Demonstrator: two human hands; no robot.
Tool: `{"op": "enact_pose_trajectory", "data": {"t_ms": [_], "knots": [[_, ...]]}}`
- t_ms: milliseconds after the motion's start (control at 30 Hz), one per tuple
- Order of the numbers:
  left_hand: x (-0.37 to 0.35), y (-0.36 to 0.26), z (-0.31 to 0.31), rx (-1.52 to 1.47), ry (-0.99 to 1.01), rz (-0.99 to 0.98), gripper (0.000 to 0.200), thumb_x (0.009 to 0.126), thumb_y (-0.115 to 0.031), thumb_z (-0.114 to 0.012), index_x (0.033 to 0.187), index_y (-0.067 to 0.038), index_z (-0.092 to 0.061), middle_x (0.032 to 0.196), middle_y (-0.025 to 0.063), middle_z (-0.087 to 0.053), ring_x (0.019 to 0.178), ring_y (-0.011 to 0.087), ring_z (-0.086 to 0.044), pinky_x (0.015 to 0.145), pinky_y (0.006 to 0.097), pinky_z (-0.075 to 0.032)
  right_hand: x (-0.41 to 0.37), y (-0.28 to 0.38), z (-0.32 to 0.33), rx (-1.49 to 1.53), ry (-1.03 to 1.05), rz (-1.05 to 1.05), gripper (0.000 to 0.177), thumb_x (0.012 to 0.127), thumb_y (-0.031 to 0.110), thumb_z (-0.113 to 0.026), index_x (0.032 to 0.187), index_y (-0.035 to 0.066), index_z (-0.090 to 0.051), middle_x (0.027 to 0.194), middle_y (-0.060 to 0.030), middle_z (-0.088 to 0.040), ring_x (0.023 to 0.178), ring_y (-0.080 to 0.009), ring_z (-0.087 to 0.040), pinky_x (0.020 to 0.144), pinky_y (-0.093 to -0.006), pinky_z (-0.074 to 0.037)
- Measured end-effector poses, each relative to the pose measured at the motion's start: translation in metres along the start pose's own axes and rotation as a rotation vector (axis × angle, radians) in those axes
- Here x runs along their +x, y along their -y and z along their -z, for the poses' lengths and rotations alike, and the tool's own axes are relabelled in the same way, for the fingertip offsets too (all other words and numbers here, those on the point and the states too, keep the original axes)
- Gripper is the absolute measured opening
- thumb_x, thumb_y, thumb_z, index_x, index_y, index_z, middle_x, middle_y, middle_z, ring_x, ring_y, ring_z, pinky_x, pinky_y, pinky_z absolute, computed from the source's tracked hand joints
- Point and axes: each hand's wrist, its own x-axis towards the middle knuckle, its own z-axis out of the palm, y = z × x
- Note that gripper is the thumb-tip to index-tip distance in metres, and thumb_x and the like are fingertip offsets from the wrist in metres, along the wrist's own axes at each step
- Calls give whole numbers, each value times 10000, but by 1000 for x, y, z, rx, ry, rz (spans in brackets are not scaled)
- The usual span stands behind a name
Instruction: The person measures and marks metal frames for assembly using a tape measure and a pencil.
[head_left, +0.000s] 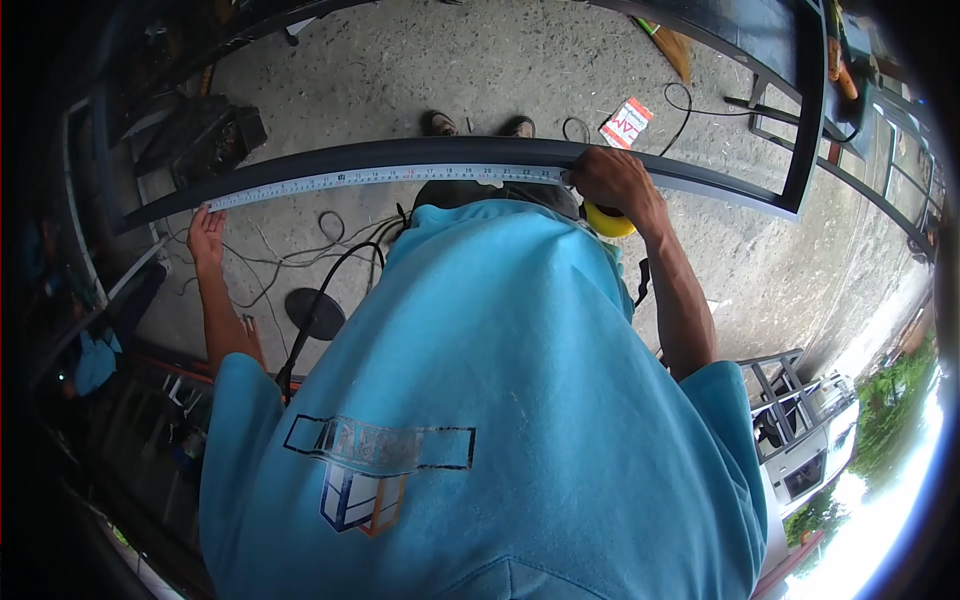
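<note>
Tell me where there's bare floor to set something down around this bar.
Bare concrete stretches beyond the metal bar up to the far frame, apart from a red-and-white card. More lies right of the right hand, which pins the tape measure. Crowded: cables and a dark disc this side of the bar by the left hand.

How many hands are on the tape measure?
2. The left hand presses the end of the tape measure against the metal bar at left; the right hand pins it beside the yellow case.
</note>
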Motion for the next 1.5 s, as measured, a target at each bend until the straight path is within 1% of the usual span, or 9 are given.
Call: {"op": "enact_pose_trajectory", "data": {"t_ms": [333,400,467,600,633,700,967,1300,1500], "knots": [[0,0,0,-5,14,-3,261,843,-76,-568,1052,76,-533,1029,187,-590,975,270,-596,939,401,-471,0,-2,-2,4,-30,31,229,753,161,-523,739,-34,-643,680,-210,-604,641,-330,-632,603,-394,-495],[0,-1,0,-7,-2,6,321,846,-71,-574,1115,87,-499,1076,186,-550,1010,268,-562,950,397,-464,0,-3,-3,-5,-34,31,226,750,159,-522,734,-32,-642,680,-213,-602,642,-334,-629,604,-393,-495],[1,0,1,-8,0,6,323,846,-71,-575,1116,89,-498,1081,188,-549,1013,270,-561,951,397,-463,1,-5,-5,14,-79,69,217,749,151,-520,725,-29,-639,676,-215,-599,634,-339,-624,601,-395,-495],[2,0,1,10,-6,3,330,844,-73,-577,1119,92,-496,1088,192,-549,1016,276,-564,957,398,-459,2,-5,-4,2,-50,65,211,751,147,-522,718,-27,-637,673,-213,-600,637,-339,-626,594,-397,-496],[1,0,0,11,-7,4,330,844,-73,-577,1119,92,-496,1088,192,-549,1016,276,-564,957,398,-459,3,-6,-5,-4,-55,80,211,752,148,-525,721,-27,-638,671,-212,-600,641,-339,-627,590,-396,-496],[-2,0,-2,9,-15,-8,240,844,-88,-578,1029,61,-541,1008,168,-596,955,253,-596,933,395,-471,2,-6,-5,-9,-59,95,211,752,149,-528,724,-28,-639,670,-211,-601,644,-339,-628,586,-395,-497],[0,0,1,8,8,-8,249,845,-90,-577,1035,64,-536,1032,174,-587,989,260,-584,958,393,-454,2,-2,0,15,-9,33,212,752,151,-526,747,-24,-647,695,-214,-610,654,-339,-632,607,-398,-507],[1,1,2,5,2,-1,255,843,-100,-585,1038,58,-538,1035,171,-589,987,258,-587,960,395,-451,2,-5,-2,-8,-32,69,214,759,144,-516,750,-25,-647,700,-214,-612,668,-337,-638,613,-393,-509],[-2,0,-2,23,-17,-10,269,847,-99,-577,1054,69,-534,1040,180,-587,990,261,-587,958,398,-453,3,-2,0,26,7,13,229,768,162,-524,764,-27,-656,688,-200,-617,649,-326,-642,615,-387,-508]]}}
